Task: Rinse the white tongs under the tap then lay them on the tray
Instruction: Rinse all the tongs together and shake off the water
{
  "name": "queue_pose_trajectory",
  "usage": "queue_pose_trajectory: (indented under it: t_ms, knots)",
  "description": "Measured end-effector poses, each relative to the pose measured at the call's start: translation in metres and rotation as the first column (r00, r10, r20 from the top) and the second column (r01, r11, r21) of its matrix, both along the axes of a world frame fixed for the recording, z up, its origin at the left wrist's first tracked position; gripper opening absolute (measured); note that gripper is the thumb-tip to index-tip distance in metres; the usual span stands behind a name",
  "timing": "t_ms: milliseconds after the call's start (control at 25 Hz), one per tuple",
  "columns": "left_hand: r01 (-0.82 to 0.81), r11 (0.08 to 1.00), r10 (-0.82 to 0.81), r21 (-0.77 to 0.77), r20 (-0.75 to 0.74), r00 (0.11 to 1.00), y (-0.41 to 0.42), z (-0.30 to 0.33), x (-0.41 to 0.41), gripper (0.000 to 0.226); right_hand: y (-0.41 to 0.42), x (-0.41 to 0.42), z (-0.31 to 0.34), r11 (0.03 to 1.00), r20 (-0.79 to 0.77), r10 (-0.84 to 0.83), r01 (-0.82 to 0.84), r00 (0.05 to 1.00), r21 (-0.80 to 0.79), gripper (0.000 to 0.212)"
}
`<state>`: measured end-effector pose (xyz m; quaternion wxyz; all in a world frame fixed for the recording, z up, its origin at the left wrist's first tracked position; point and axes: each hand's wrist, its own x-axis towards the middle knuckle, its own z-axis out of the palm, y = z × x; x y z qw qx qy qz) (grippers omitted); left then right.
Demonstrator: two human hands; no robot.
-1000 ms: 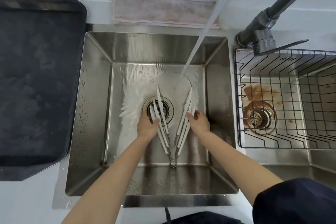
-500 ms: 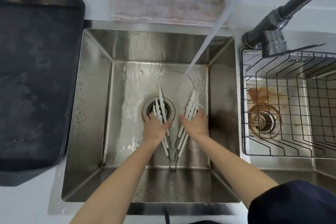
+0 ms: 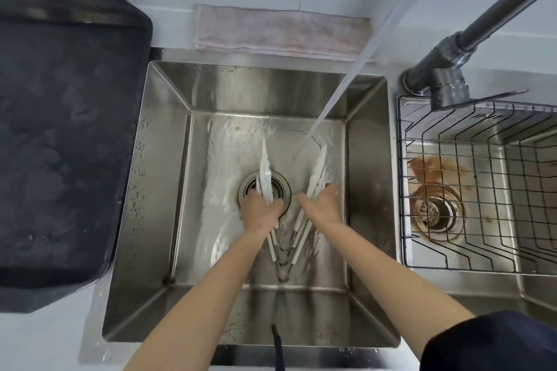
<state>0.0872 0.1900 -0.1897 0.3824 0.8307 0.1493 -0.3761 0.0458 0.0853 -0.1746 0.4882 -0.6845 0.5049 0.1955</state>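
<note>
White tongs lie spread in a V over the floor of the steel sink, hinge toward me, tips pointing away. My left hand is closed around the left arm, above the drain. My right hand rests on the right arm, fingers wrapped partly over it. Water streams from the dark tap and lands just beyond the right tip. A big dark tray sits on the counter to the left of the sink.
A folded pinkish cloth lies behind the sink against the wall. To the right, a second sink with a stained drain holds a black wire basket. Pale counter runs along the near edge.
Both hands have slid a little up the tong arms toward the tips. The tongs stay spread on the sink floor. My view has shifted slightly.
</note>
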Motion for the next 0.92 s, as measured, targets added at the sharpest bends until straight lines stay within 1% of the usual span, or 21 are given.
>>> queue_pose_trajectory:
  t_ms: [80, 160, 280, 400, 520, 600, 720, 840, 920]
  knots:
    - [-0.164, 0.966, 0.153, -0.201, -0.067, 0.986, -0.001, 0.016, 0.007, 0.021, -0.003, 0.005, 0.017, 0.994, 0.1, -0.089, 0.082, 0.991, 0.076, 0.063]
    - [-0.246, 0.899, 0.219, -0.362, -0.114, 0.969, -0.001, 0.032, 0.015, 0.023, -0.005, 0.008, 0.031, 0.993, 0.214, -0.107, 0.092, 0.971, 0.078, 0.058]
    - [-0.253, 0.833, 0.203, -0.492, -0.153, 0.967, 0.003, 0.058, 0.029, 0.024, -0.01, 0.014, 0.054, 0.999, 0.337, -0.051, 0.044, 0.94, 0.03, 0.05]
    - [-0.321, 0.721, 0.211, -0.615, -0.246, 0.946, 0.01, 0.076, 0.042, 0.022, -0.016, 0.024, 0.084, 0.997, 0.445, 0.005, -0.038, 0.896, 0.065, 0.046]
    - [-0.354, 0.629, 0.195, -0.692, -0.3, 0.934, 0.013, 0.088, 0.048, 0.025, -0.021, 0.034, 0.112, 0.991, 0.515, 0.074, -0.121, 0.854, 0.059, 0.034]
    - [-0.351, 0.594, 0.185, -0.723, -0.302, 0.935, 0.012, 0.097, 0.051, 0.022, -0.024, 0.038, 0.123, 0.989, 0.543, 0.115, -0.147, 0.832, 0.015, 0.034]
    - [-0.303, 0.581, 0.153, -0.755, -0.265, 0.952, 0.01, 0.109, 0.054, 0.014, -0.028, 0.04, 0.133, 0.99, 0.6, 0.114, -0.138, 0.792, -0.006, 0.031]
    - [-0.295, 0.568, 0.153, -0.768, -0.254, 0.955, 0.007, 0.113, 0.057, 0.017, -0.033, 0.037, 0.136, 0.988, 0.659, 0.082, -0.148, 0.748, 0.045, 0.013]
    - [-0.293, 0.57, 0.151, -0.768, -0.252, 0.956, 0.006, 0.115, 0.057, 0.019, -0.036, 0.033, 0.137, 0.985, 0.67, 0.053, -0.15, 0.74, 0.089, 0.005]
